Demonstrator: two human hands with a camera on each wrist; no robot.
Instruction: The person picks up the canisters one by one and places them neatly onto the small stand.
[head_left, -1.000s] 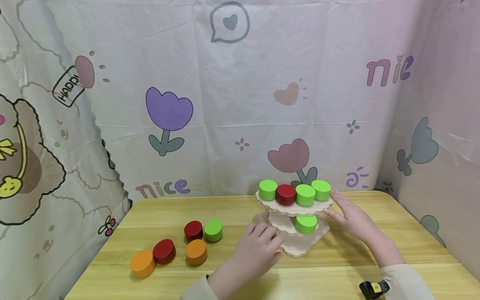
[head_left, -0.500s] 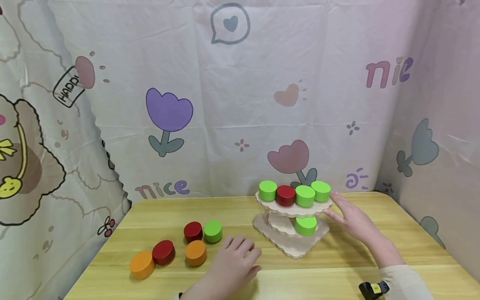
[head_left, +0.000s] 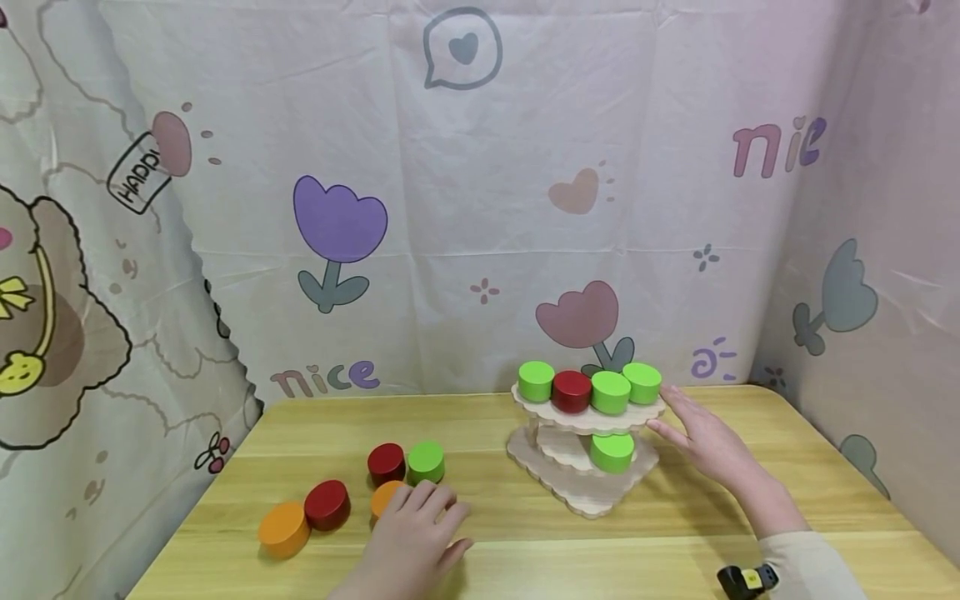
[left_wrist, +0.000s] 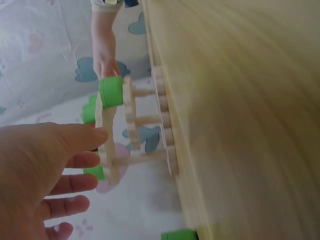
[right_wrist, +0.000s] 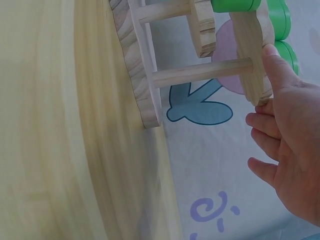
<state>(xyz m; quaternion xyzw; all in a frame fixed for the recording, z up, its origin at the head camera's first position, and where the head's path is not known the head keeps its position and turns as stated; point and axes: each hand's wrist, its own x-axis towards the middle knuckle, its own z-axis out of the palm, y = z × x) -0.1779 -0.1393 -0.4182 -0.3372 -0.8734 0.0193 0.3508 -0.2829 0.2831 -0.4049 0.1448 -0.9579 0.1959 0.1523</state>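
A tiered wooden stand (head_left: 585,493) with scalloped edges is on the table. Three green cylinders (head_left: 536,381) and one red cylinder (head_left: 572,392) sit on its top tier; another green cylinder (head_left: 612,452) is on the tier below. My right hand (head_left: 708,437) holds the top tier's right edge, thumb in front and fingers behind, as the right wrist view shows. Nothing is in my left hand (head_left: 416,529), whose loosely bent fingers overlap an orange cylinder (head_left: 384,498) in the head view. In the left wrist view the left hand (left_wrist: 45,170) appears with fingers apart.
Beside the left hand's orange cylinder are a red cylinder (head_left: 386,464) and a green cylinder (head_left: 427,462). Farther left lie another red cylinder (head_left: 327,505) and another orange cylinder (head_left: 284,529). A patterned cloth (head_left: 465,208) hangs behind the table (head_left: 525,558).
My left hand has moved left from beside the stand to the loose cylinders and now partly covers the orange one. The right hand stays at the top tier's edge.
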